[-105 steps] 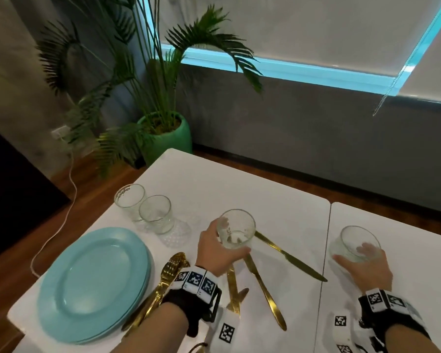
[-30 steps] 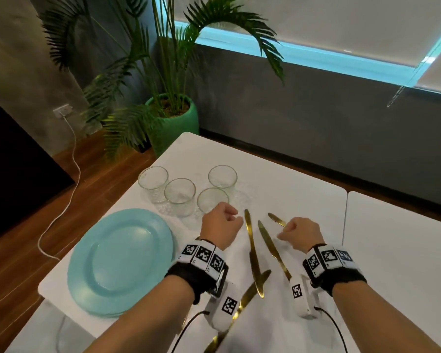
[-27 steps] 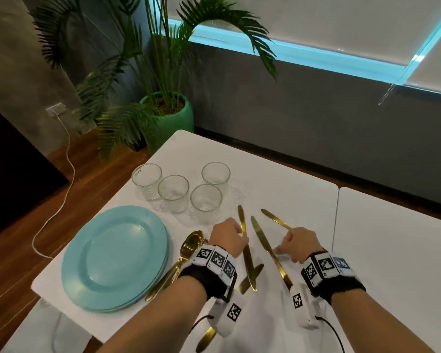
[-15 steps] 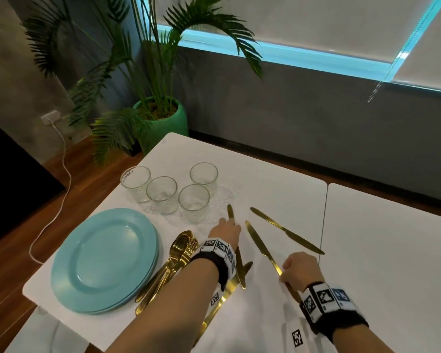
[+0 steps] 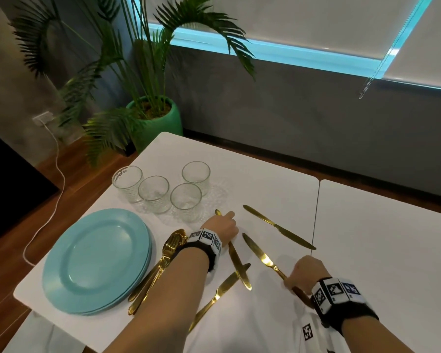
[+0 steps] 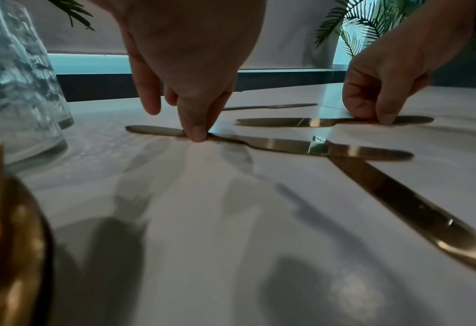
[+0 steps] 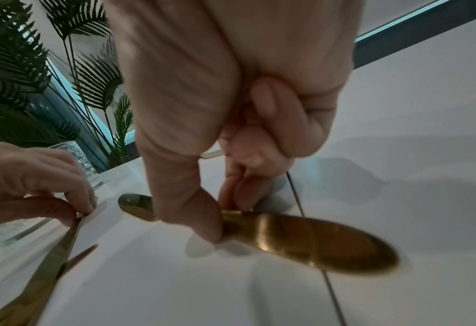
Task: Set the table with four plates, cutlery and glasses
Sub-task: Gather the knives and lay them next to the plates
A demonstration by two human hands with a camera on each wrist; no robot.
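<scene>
Several gold knives lie on the white table [image 5: 260, 189]. My left hand [image 5: 227, 218] pinches the handle of one knife [image 5: 237, 266] close to the glasses; in the left wrist view my thumb and finger [image 6: 197, 134] meet on that knife [image 6: 286, 145]. My right hand [image 5: 287, 278] pinches the handle end of a second knife [image 5: 260, 256]; in the right wrist view the right hand [image 7: 221, 222] grips its broad handle [image 7: 309, 240]. A third knife [image 5: 278, 226] lies free beyond. A fourth knife [image 5: 219, 294] lies partly under the first one's blade.
A stack of blue plates [image 5: 94, 261] sits at the table's near left. Several empty glasses [image 5: 186, 202] stand behind the plates. Gold spoons and forks [image 5: 168, 250] are piled beside the plates. A second white table [image 5: 392, 250] adjoins on the right. A potted palm [image 5: 153, 118] stands beyond the corner.
Both hands held glasses earlier; those now stand grouped at the back left. In the last second my right hand slid back to its knife's handle end and my left reached forward along its knife.
</scene>
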